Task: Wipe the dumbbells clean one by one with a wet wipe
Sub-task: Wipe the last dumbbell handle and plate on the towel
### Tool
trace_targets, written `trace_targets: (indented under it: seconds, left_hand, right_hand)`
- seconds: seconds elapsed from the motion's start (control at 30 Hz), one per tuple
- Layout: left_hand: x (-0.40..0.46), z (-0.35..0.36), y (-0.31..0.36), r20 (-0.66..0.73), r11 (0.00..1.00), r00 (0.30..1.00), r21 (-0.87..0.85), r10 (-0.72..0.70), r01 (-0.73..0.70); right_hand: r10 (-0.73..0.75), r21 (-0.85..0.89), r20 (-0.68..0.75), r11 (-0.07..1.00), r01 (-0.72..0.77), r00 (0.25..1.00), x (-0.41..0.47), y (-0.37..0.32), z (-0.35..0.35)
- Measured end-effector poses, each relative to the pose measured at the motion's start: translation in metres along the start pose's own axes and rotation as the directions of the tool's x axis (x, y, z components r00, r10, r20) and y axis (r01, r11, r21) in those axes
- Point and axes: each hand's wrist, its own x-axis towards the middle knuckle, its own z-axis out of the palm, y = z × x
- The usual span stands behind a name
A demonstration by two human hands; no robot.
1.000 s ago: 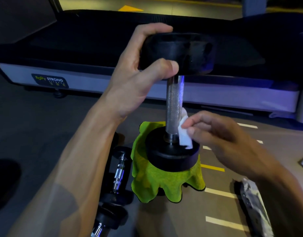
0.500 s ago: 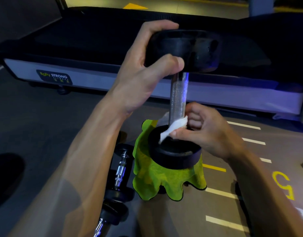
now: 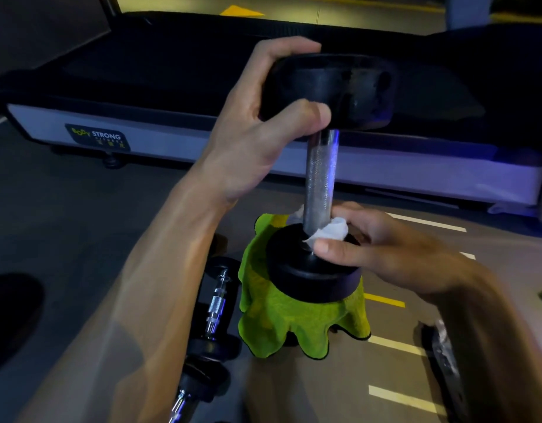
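A black dumbbell with a knurled chrome handle (image 3: 320, 181) stands upright, its lower head resting on a lime-green cloth (image 3: 282, 319) draped over a hidden support. My left hand (image 3: 263, 129) grips the dumbbell's upper black head from the left, thumb under its rim. My right hand (image 3: 382, 248) pinches a crumpled white wet wipe (image 3: 331, 230) against the base of the handle, on top of the lower head.
Two more dumbbells (image 3: 216, 312) lie on the grey floor to the left of the cloth. A treadmill (image 3: 172, 141) with a black belt stretches across the back. A dark packet (image 3: 447, 361) lies on the floor at the right, near white and yellow floor lines.
My right hand has carried the wipe around the bottom of the handle, from its right side to the front and back to the right. My left hand keeps its hold on the upper head.
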Motion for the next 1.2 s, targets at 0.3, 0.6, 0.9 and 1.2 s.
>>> trace_targets:
  seconds: [0.3,0.6,0.9,1.2]
  left_hand:
    - [0.001,0.000,-0.001,0.007,0.999,1.000,-0.029,-0.017,0.018]
    - [0.000,0.003,-0.001,-0.004,0.999,1.000,-0.036,-0.017,0.017]
    - [0.004,0.007,0.002,0.008,0.999,1.000,-0.030,-0.021,0.021]
    - [0.000,0.004,0.001,0.002,0.999,1.000,-0.032,0.013,-0.013]
  right_hand:
    - [0.012,0.109,-0.113,0.994,0.000,0.994,-0.019,-0.001,0.005]
    - [-0.107,0.043,-0.241,0.992,0.121,0.965,0.017,0.013,0.015]
    - [-0.064,-0.115,-0.449,0.993,0.013,0.891,0.034,0.000,0.030]
    - [-0.024,-0.225,-0.652,0.961,-0.163,0.758,0.027,-0.017,0.054]
